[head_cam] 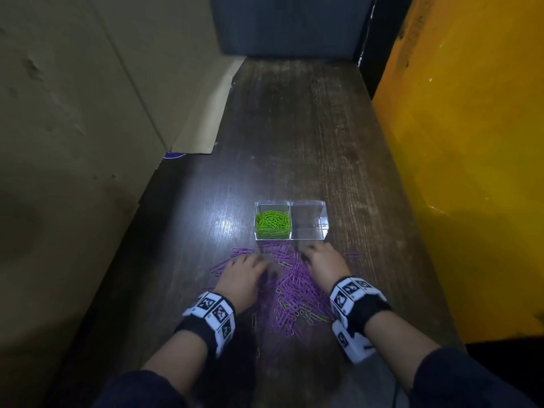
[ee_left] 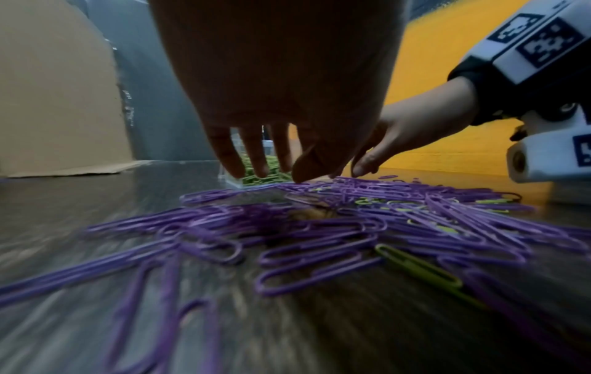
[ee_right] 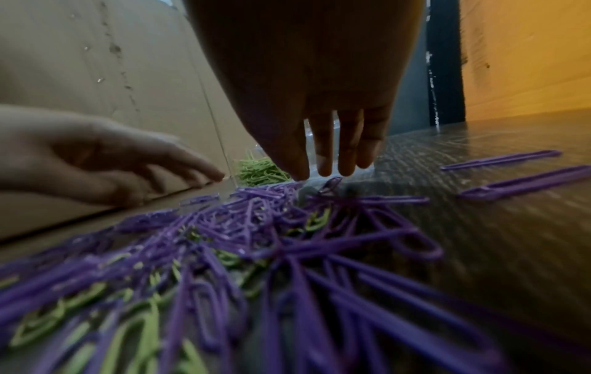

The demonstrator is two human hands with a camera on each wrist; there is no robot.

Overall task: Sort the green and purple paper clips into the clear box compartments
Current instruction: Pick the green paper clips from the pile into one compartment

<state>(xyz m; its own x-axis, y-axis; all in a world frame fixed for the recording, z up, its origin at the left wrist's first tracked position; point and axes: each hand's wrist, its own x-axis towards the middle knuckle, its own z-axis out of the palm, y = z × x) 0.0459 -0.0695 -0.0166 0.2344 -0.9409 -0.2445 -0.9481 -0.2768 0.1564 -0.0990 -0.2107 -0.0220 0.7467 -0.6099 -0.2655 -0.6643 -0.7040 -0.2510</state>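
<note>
A clear two-compartment box (head_cam: pixel 322 234) stands on the dark wooden table. Its left compartment holds green paper clips (head_cam: pixel 272 221); its right compartment (head_cam: pixel 309 220) holds none. A spread pile of purple paper clips (head_cam: pixel 297 290) with a few green ones mixed in lies just in front of the box. My left hand (head_cam: pixel 244 269) hovers palm down over the pile's left side, fingers extended and loose (ee_left: pixel 255 162). My right hand (head_cam: pixel 321 260) is over the pile's right side, fingers (ee_right: pixel 324 162) straight down near the clips by the box. Neither hand visibly holds a clip.
A cardboard wall (head_cam: pixel 88 113) runs along the left, with a flap (head_cam: pixel 203 125) lying on the table. A yellow panel (head_cam: pixel 471 142) borders the right side. Two stray purple clips (ee_right: pixel 518 177) lie to the right of the pile. Bare table (head_cam: pixel 294 128) stretches beyond the box.
</note>
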